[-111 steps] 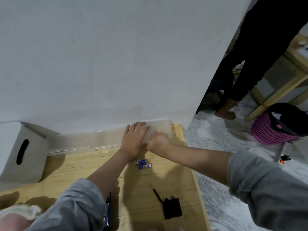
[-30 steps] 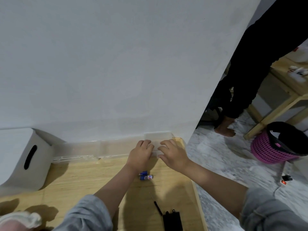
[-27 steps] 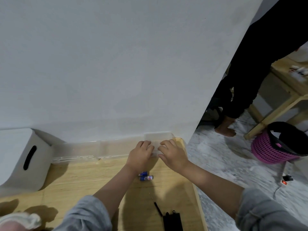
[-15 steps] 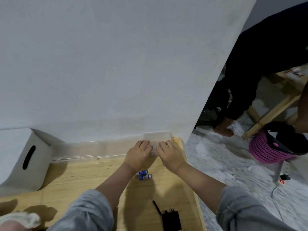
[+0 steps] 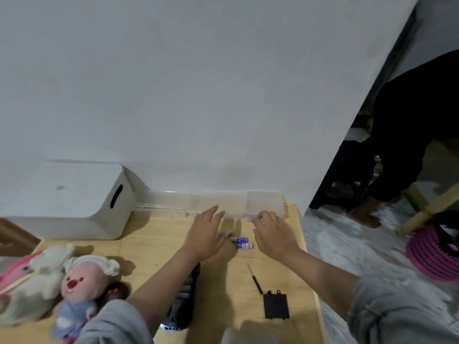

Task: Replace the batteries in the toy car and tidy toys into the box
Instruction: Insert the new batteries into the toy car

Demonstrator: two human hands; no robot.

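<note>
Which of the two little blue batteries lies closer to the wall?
The upper battery, beside the left hand; the other battery lies just nearer the person.

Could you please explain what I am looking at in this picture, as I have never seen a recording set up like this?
There is no machine here. A person wears a camera on the head, so you look forward and down over their arms.

The left hand lies flat with straight fingers, holding nothing. The right hand reaches a small clear plastic container by the wall, fingers curled at its front edge; whether it truly grips it I cannot tell.

On the wooden table lie two small blue batteries between the hands, a thin screwdriver, a black battery cover and a dark toy car partly hidden under the left arm. Plush toys sit at the left, near a white storage box. Another person stands at the right.
</note>
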